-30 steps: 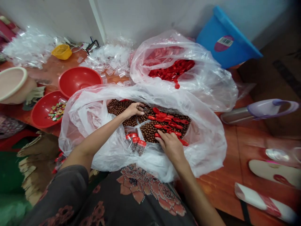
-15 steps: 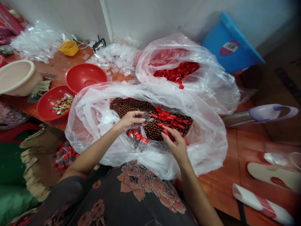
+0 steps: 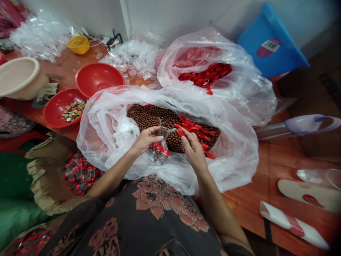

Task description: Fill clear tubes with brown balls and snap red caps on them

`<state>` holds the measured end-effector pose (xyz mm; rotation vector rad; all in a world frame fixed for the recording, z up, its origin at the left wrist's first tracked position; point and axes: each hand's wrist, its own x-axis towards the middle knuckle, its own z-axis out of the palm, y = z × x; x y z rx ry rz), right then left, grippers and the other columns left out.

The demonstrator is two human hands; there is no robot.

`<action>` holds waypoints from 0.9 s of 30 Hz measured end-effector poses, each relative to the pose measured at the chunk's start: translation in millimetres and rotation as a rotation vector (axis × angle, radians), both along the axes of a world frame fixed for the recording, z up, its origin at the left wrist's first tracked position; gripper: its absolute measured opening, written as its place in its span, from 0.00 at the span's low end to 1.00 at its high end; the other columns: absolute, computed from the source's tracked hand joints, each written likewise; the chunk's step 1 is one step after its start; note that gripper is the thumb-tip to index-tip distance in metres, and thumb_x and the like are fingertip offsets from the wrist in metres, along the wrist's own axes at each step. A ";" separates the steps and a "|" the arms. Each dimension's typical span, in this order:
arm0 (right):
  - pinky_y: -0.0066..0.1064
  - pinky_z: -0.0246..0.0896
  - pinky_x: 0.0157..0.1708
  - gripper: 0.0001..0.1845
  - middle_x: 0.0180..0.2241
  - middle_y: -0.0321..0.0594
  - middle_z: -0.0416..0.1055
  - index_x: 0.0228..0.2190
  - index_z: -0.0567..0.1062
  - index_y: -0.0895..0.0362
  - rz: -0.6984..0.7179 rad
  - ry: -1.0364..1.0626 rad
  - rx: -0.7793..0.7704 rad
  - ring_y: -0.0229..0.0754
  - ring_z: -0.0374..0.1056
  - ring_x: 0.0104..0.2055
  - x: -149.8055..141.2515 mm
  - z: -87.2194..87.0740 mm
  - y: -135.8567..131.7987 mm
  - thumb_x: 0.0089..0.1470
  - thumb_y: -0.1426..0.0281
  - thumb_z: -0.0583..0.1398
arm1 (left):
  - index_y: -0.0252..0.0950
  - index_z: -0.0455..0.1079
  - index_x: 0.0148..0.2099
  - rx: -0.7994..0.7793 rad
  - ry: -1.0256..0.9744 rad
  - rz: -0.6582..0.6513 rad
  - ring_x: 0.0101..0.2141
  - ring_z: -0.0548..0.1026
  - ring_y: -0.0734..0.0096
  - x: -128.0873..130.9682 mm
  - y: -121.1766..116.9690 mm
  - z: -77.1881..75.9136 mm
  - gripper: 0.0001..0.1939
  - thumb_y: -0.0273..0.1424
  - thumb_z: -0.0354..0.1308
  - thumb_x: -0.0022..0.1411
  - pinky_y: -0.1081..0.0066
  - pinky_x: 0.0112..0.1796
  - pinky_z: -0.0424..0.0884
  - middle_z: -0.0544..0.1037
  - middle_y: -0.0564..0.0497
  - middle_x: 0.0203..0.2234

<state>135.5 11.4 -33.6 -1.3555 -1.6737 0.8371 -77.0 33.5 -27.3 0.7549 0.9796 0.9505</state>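
Note:
My left hand (image 3: 149, 139) is closed on a small clear plastic jar (image 3: 163, 133), tilted over the bag. In my right hand (image 3: 192, 146) a red cap (image 3: 180, 132) is pinched between thumb and fingers, close to the jar's right side. Below both hands, brown chocolate balls (image 3: 151, 117) fill an opened plastic bag (image 3: 112, 113). Several red caps (image 3: 202, 133) lie on the balls at the right. A few filled jars with red lids (image 3: 162, 154) rest on the bag's near edge, under my left hand.
Behind stands a bag of red caps (image 3: 210, 74), beside a blue bucket (image 3: 271, 42). Empty clear jars (image 3: 133, 57) are heaped at the back. Red bowls (image 3: 99, 76) stand left. A cardboard box (image 3: 53, 177) of filled jars is at lower left; a flask (image 3: 293, 126) lies right.
My right hand has moved left and up from the loose caps with a red cap, close to the jar. My left hand still holds the jar. The camera view has shifted slightly.

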 end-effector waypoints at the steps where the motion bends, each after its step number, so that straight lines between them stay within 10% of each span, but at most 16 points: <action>1: 0.40 0.66 0.50 0.22 0.40 0.42 0.68 0.59 0.68 0.50 0.009 0.009 0.001 0.43 0.69 0.44 -1.4 2.1 0.8 0.66 0.63 0.51 | 0.33 0.76 0.47 -0.001 0.005 0.003 0.39 0.78 0.70 1.6 0.6 -0.8 0.24 0.25 0.72 0.45 0.69 0.42 0.75 0.81 0.45 0.43; 27: 0.43 0.63 0.49 0.21 0.52 0.49 0.76 0.56 0.72 0.54 0.243 -0.515 0.377 0.49 0.71 0.49 11.6 3.3 1.4 0.66 0.61 0.53 | 0.37 0.81 0.46 0.245 0.299 -0.102 0.37 0.76 0.68 17.2 -21.9 9.6 0.18 0.31 0.69 0.50 0.67 0.44 0.72 0.82 0.48 0.37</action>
